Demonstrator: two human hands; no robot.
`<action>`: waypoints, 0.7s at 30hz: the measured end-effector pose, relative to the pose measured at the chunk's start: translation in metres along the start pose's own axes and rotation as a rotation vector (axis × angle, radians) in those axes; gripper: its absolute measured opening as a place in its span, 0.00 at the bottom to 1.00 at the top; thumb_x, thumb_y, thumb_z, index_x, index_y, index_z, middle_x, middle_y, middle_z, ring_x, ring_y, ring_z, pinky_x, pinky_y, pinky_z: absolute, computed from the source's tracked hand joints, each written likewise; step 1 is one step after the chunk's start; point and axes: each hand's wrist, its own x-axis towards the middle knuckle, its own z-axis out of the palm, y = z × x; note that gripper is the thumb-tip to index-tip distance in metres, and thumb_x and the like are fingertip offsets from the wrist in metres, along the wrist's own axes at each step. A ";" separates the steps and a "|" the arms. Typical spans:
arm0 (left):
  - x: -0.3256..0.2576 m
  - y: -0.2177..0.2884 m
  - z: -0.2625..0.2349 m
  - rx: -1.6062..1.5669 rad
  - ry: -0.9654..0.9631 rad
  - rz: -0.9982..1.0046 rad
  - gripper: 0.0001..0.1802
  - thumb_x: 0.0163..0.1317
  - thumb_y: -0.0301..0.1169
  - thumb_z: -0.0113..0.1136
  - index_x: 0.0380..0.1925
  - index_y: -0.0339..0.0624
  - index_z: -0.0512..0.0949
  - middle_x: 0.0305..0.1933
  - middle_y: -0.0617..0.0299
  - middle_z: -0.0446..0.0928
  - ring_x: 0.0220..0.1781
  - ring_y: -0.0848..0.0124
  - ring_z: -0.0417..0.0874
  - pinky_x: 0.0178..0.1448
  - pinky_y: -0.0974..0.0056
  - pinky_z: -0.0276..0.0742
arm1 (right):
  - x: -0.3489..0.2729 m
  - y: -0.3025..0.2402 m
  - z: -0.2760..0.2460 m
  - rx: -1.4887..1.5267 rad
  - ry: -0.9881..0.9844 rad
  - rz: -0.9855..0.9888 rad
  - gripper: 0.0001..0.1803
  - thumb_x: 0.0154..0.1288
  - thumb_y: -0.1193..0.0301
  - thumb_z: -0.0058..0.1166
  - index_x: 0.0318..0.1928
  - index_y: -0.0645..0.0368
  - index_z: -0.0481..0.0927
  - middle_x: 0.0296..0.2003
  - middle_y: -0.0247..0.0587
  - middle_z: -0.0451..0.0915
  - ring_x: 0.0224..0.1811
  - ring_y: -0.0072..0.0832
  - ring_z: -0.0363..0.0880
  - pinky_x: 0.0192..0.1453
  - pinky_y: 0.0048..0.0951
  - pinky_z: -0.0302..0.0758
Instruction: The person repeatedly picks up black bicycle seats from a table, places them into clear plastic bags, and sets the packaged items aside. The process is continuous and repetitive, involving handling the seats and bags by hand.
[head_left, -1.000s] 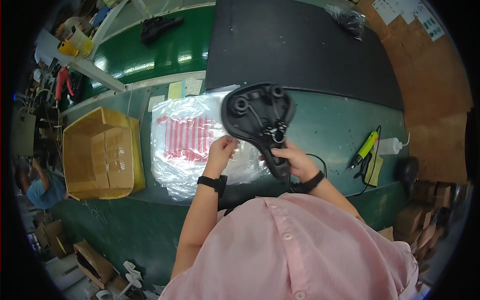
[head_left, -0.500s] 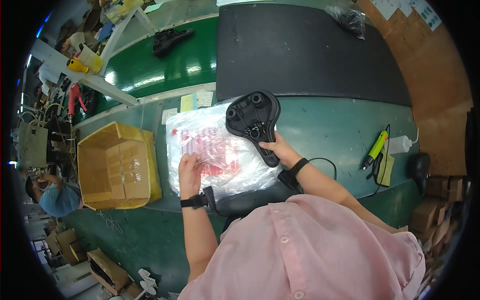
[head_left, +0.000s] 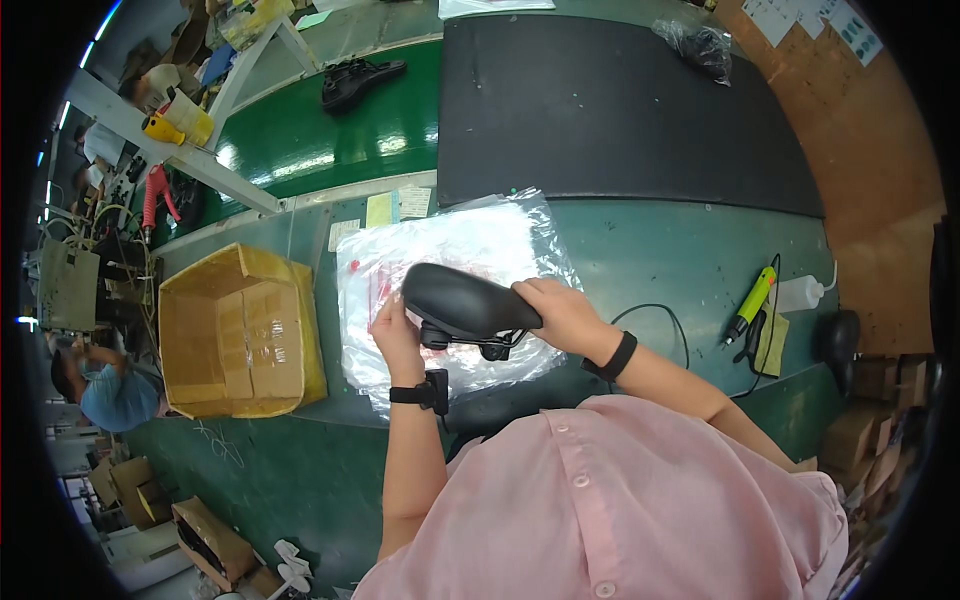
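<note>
A black bicycle saddle [head_left: 458, 300] is tilted on its side above a stack of clear plastic bags [head_left: 470, 235], its smooth top facing away and its rails and springs toward me. My right hand [head_left: 568, 318] is closed round the narrow nose at the right. At the wide end, my left hand [head_left: 398, 338] is closed against the saddle's edge; its fingertips are partly hidden behind it. Red print shows through the bags beneath. Both wrists wear black straps.
A yellow-edged cardboard box [head_left: 240, 340] stands left of the bags. To the right lie a yellow-green corded tool [head_left: 750, 305] and a white squeeze bottle [head_left: 800, 292]. A black mat [head_left: 620, 110] covers the far table. Another black saddle [head_left: 360, 82] rests on the green surface far left.
The saddle has turned from underside-up to on its side and come down nearer to me. My left hand has moved from the bags to the saddle's wide end.
</note>
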 end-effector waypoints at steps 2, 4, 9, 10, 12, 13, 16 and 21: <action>-0.007 0.030 0.011 0.122 -0.053 0.098 0.12 0.67 0.29 0.55 0.42 0.31 0.82 0.31 0.67 0.79 0.29 0.84 0.71 0.31 0.75 0.67 | 0.000 0.008 0.012 -0.094 -0.130 0.092 0.28 0.45 0.76 0.63 0.51 0.55 0.71 0.46 0.44 0.76 0.49 0.42 0.75 0.47 0.40 0.75; -0.027 0.063 0.033 0.239 -0.234 0.201 0.11 0.64 0.27 0.58 0.44 0.34 0.82 0.36 0.60 0.84 0.31 0.80 0.79 0.34 0.72 0.73 | 0.000 0.004 0.002 0.026 -0.187 0.227 0.25 0.46 0.75 0.65 0.48 0.57 0.72 0.45 0.46 0.78 0.49 0.46 0.76 0.47 0.41 0.75; -0.055 0.104 0.050 0.772 -0.507 0.199 0.15 0.63 0.26 0.56 0.50 0.39 0.80 0.40 0.50 0.83 0.36 0.69 0.86 0.35 0.67 0.78 | -0.009 0.010 0.005 0.773 -0.211 0.489 0.30 0.51 0.73 0.66 0.56 0.65 0.70 0.44 0.45 0.81 0.43 0.39 0.80 0.48 0.35 0.75; -0.068 0.082 0.052 0.544 -0.629 0.493 0.18 0.64 0.28 0.52 0.54 0.40 0.76 0.41 0.50 0.82 0.36 0.66 0.86 0.36 0.63 0.80 | -0.010 0.004 0.006 0.971 -0.190 0.530 0.32 0.52 0.73 0.66 0.57 0.67 0.69 0.44 0.44 0.81 0.43 0.35 0.80 0.48 0.34 0.75; -0.115 0.088 0.091 0.442 -1.188 0.631 0.22 0.63 0.29 0.50 0.57 0.36 0.70 0.38 0.48 0.80 0.32 0.54 0.83 0.35 0.59 0.80 | -0.001 -0.014 -0.002 1.145 -0.175 0.547 0.42 0.58 0.72 0.64 0.67 0.71 0.55 0.56 0.48 0.73 0.57 0.31 0.72 0.62 0.31 0.68; -0.151 0.079 0.112 0.337 -1.146 0.671 0.23 0.63 0.30 0.50 0.58 0.36 0.68 0.41 0.48 0.79 0.33 0.53 0.83 0.35 0.59 0.79 | 0.003 -0.013 0.014 1.220 -0.106 0.547 0.43 0.57 0.71 0.64 0.68 0.71 0.54 0.59 0.49 0.70 0.60 0.32 0.68 0.64 0.32 0.66; -0.126 0.093 0.136 0.333 -1.304 0.240 0.24 0.64 0.35 0.56 0.61 0.50 0.71 0.32 0.55 0.79 0.31 0.59 0.81 0.36 0.60 0.76 | 0.011 -0.006 0.007 1.099 0.066 0.633 0.42 0.55 0.73 0.63 0.67 0.68 0.56 0.58 0.50 0.70 0.59 0.31 0.69 0.61 0.31 0.68; -0.054 0.082 0.111 0.231 -1.184 0.210 0.30 0.58 0.29 0.61 0.63 0.49 0.70 0.51 0.55 0.78 0.51 0.58 0.78 0.58 0.59 0.72 | 0.036 0.069 -0.048 0.812 0.206 0.906 0.42 0.53 0.68 0.64 0.66 0.69 0.60 0.51 0.48 0.75 0.54 0.35 0.73 0.61 0.35 0.67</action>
